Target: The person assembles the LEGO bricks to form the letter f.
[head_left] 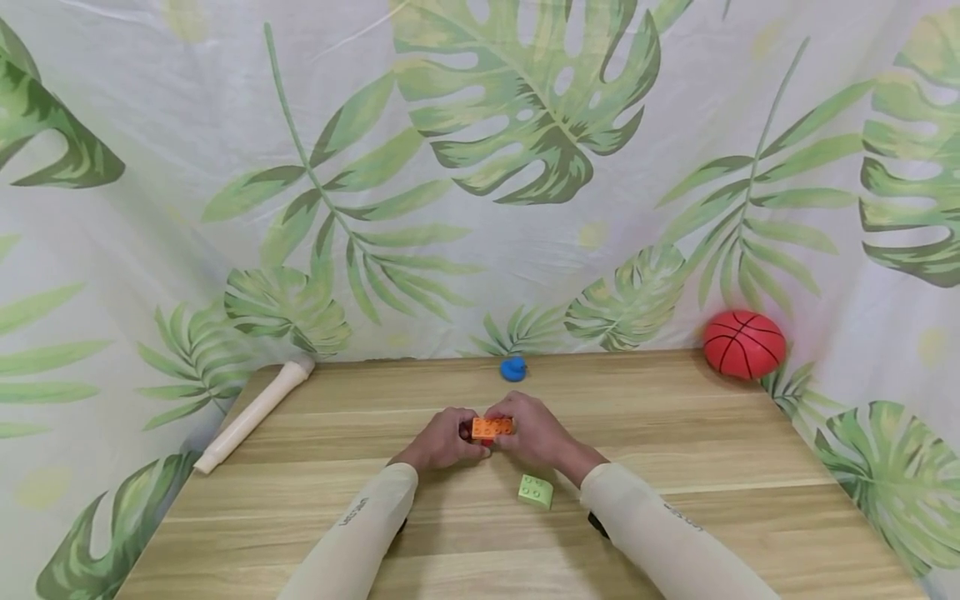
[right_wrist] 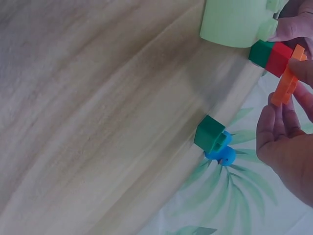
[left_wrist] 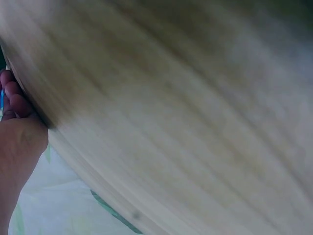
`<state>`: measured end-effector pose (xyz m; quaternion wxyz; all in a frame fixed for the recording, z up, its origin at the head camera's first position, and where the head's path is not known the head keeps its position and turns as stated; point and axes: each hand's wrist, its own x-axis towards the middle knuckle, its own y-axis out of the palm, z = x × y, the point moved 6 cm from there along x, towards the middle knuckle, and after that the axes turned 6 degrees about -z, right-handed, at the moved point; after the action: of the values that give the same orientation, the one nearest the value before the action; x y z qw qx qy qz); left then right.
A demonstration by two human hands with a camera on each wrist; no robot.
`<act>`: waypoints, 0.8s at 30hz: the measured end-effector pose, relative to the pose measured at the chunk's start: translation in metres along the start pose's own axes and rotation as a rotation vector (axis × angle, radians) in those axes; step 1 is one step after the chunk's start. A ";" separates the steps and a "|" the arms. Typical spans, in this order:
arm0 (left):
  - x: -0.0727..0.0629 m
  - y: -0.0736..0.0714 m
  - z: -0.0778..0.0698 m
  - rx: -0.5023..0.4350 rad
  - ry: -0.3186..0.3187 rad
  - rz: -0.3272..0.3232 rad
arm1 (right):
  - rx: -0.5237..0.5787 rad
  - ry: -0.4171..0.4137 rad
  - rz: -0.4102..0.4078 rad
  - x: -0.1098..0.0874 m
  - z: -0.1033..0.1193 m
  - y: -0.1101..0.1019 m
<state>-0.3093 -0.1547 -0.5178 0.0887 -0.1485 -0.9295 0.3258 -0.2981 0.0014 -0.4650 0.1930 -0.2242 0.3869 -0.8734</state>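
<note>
My right hand (head_left: 536, 433) pinches a flat orange toy brick (head_left: 492, 428) between thumb and fingers. In the right wrist view, the orange brick stands against the end of a red brick (right_wrist: 279, 58), which adjoins a dark green brick (right_wrist: 261, 53). Whether the orange one is pressed fully on cannot be told. My left hand (head_left: 446, 437) grips the red and green bricks from the other side, its fingers partly hidden. The left wrist view catches only part of the left hand (left_wrist: 19, 137) at its edge. Nearer me lies a light green curved brick (head_left: 536, 492).
Another dark green brick (right_wrist: 209, 133) stands near the blue rubber duck (head_left: 513, 368) at the table's far side. A red ball (head_left: 745, 344) rests at the far right corner, and a pale stick (head_left: 255, 415) lies along the left edge. A leaf-patterned cloth (head_left: 525, 250) hangs behind.
</note>
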 end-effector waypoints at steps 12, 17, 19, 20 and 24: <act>-0.001 0.001 0.002 0.019 -0.017 -0.007 | -0.014 -0.021 0.031 0.003 -0.005 0.003; -0.001 0.001 0.002 0.010 -0.011 0.001 | -0.036 -0.040 0.035 0.002 -0.004 0.004; -0.001 0.001 0.002 0.001 -0.005 0.007 | -0.044 -0.036 0.034 0.002 -0.003 0.004; 0.000 0.001 0.001 0.000 -0.001 0.008 | -0.048 -0.035 0.034 0.001 -0.003 0.003; 0.001 0.000 0.000 0.001 0.006 0.004 | -0.065 -0.054 0.028 0.002 -0.002 0.000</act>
<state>-0.3098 -0.1542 -0.5182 0.0907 -0.1511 -0.9288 0.3260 -0.3003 0.0011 -0.4659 0.2083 -0.2482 0.4130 -0.8512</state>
